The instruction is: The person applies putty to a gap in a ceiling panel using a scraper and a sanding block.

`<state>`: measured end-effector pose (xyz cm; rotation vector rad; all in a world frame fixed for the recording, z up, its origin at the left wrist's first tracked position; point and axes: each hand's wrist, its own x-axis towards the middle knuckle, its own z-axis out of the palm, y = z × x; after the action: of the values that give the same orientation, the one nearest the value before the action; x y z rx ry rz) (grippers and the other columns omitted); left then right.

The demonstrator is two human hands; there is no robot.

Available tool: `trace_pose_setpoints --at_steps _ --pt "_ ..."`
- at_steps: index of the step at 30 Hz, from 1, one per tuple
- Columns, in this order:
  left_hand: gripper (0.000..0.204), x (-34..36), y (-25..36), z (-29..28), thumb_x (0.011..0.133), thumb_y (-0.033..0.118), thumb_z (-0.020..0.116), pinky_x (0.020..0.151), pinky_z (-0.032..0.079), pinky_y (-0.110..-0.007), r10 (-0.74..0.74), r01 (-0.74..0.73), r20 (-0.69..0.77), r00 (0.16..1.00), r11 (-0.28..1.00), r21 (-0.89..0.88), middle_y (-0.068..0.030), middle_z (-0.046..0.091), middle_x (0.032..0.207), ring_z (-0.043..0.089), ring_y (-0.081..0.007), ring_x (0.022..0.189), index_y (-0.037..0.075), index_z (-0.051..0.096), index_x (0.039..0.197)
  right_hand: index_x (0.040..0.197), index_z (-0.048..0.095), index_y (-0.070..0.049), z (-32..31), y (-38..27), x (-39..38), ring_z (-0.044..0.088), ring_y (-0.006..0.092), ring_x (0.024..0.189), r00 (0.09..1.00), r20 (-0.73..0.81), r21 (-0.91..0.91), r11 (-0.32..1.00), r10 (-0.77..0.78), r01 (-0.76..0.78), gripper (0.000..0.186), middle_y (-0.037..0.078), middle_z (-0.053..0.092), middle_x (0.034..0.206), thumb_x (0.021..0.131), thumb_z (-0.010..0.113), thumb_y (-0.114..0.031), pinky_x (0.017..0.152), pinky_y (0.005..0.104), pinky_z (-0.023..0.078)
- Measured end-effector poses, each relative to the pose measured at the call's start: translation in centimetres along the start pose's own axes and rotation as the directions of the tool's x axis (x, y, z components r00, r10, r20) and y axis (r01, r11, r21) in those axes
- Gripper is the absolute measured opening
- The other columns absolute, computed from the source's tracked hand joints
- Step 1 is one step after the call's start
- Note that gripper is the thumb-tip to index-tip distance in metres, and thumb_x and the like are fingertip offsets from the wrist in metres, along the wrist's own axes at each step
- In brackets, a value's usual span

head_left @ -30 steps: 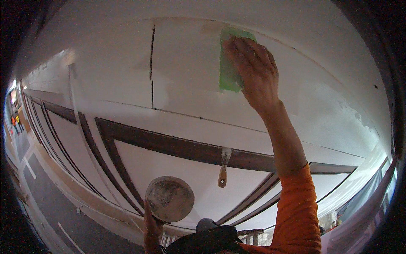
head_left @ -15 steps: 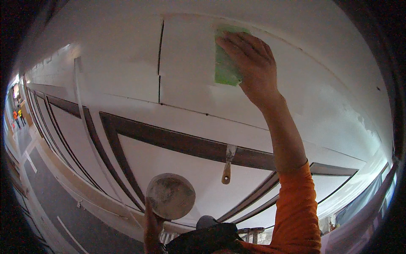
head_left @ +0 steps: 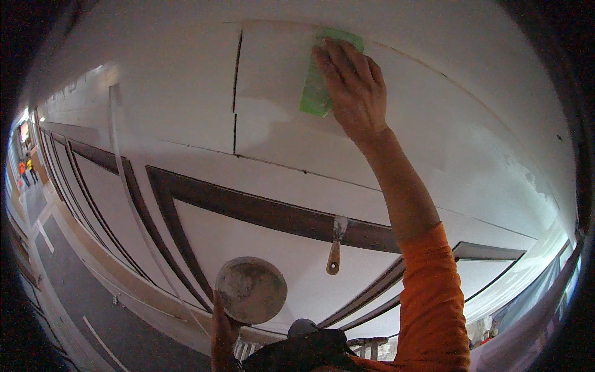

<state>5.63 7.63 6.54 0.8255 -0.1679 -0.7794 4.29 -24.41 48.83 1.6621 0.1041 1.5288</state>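
Observation:
My right hand, at the end of an orange sleeve, presses a flat green rectangular pad against the upper white wall panel, fingers curved over it. A thin dark vertical seam runs left of the pad. Low at the left, my left hand grips a round grey container stained with pale residue; most of its fingers are hidden behind it. A putty knife with a wooden handle is against the dark trim below the horizontal seam.
Dark-trimmed white panels continue along the wall. A grey floor walkway runs at the left, with two people in orange and yellow vests far along it. Translucent plastic sheeting hangs at the lower right.
My right hand and the green pad have shifted left and upward on the wall. My left hand keeps the container in roughly the same place.

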Motion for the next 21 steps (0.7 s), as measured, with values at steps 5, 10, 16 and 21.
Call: trace_pose_setpoints --at_steps 5,10,16,21 --pt "0.099 -1.0 1.1 0.9 0.089 0.076 0.044 0.093 0.053 -0.058 -0.037 0.043 -0.057 0.998 0.994 0.096 -0.0158 0.024 0.158 0.032 -0.0394 0.143 0.012 0.013 0.158 0.129 0.061 -0.014 -2.5 -0.1 1.0 0.055 0.0267 0.124 0.977 0.211 0.043 0.999 -0.025 0.016 0.047 0.007 0.062 0.132 0.082 0.060 -0.014 0.102 0.0475 0.046" --pt "0.098 -0.8 0.3 0.0 0.091 0.074 0.046 0.100 0.047 -0.057 -0.016 0.019 -0.088 0.996 0.999 0.037 -0.0187 0.030 0.156 0.037 -0.0397 0.139 0.009 0.016 0.157 0.130 0.060 -0.017 -5.1 -1.2 0.6 0.056 0.0258 0.124 0.959 0.279 0.216 0.976 -0.050 -0.012 0.050 0.003 0.063 0.132 0.081 0.064 -0.008 0.105 0.0470 0.043" --pt "0.094 -1.0 0.3 0.2 0.093 0.070 0.048 0.102 0.046 -0.056 -0.031 0.030 -0.116 0.993 0.999 -0.010 -0.0212 0.032 0.154 0.038 -0.0395 0.139 0.005 0.019 0.155 0.131 0.060 -0.018 -2.4 -0.3 2.0 0.055 0.0242 0.124 0.989 0.135 0.086 0.995 -0.055 0.044 0.050 0.002 0.061 0.133 0.082 0.063 -0.010 0.106 0.0471 0.043" --pt "0.093 -0.8 0.0 0.0 0.093 0.069 0.048 0.104 0.044 -0.056 -0.031 0.030 -0.050 0.998 0.999 -0.026 -0.0188 0.030 0.156 0.037 -0.0388 0.140 0.008 0.019 0.156 0.132 0.059 -0.017 -1.7 -0.1 2.0 0.055 0.0245 0.124 0.983 0.178 0.046 0.998 -0.046 0.038 0.050 0.003 0.062 0.133 0.082 0.063 -0.010 0.106 0.0465 0.042"
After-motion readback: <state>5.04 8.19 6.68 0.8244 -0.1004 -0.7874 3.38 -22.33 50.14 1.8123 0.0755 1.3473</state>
